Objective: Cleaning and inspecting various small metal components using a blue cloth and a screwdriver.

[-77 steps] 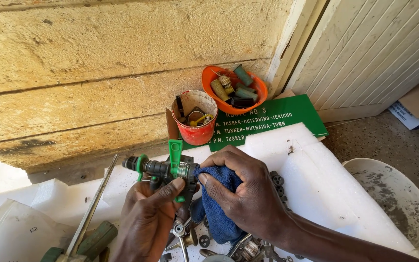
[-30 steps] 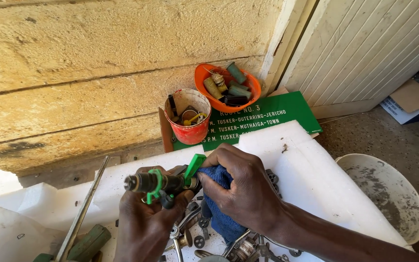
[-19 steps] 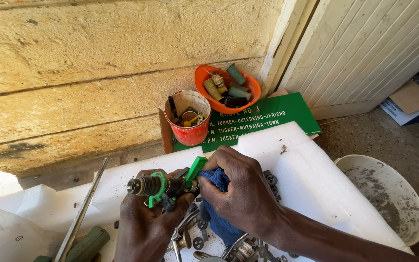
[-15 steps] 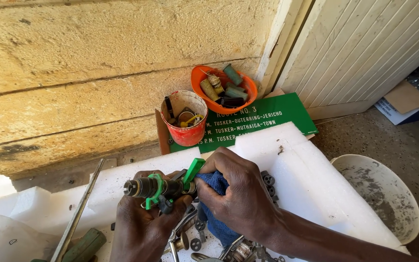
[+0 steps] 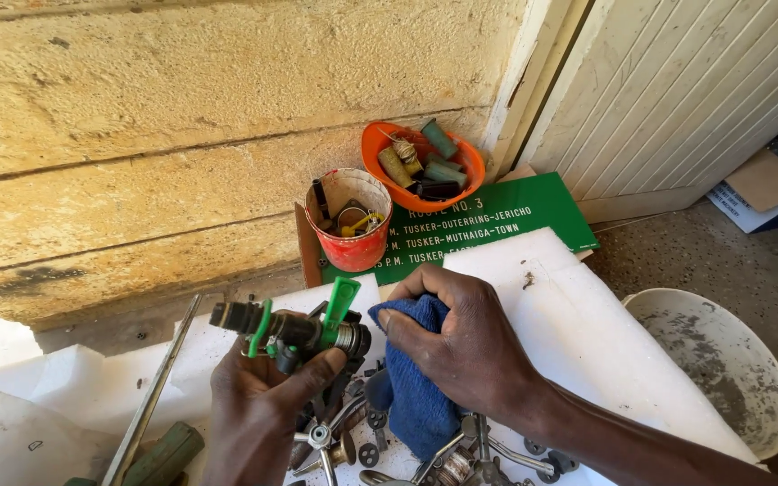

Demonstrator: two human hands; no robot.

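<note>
Blue cloth (image 5: pixel 411 378), bunched and hanging down, is gripped in the right hand (image 5: pixel 465 346), whose fingers close over its upper fold and press it toward the threaded metal end of a valve (image 5: pixel 294 330). This valve, a dark fitting with a green lever standing up and a green ring near its far end, is held level above the work surface by the left hand (image 5: pixel 258 405), with the thumb wrapped across its underside. Beneath both hands lies a white sheet (image 5: pixel 578 315), strewn with small metal parts (image 5: pixel 335 436) such as screws, washers and a cross-shaped handle. A long metal rod (image 5: pixel 150 396) rests diagonally on the sheet to the left, with a green-handled tool (image 5: pixel 164 454) just beside its lower end. Beyond the sheet, against the rough stone wall (image 5: pixel 182 117), stand a red cup (image 5: pixel 350 220) and an orange bowl (image 5: pixel 420 157), both filled with assorted fittings; they sit at the edge of a green signboard (image 5: pixel 497 220). A white basin (image 5: pixel 718 360), stained grey inside, stands on the floor to the right.
</note>
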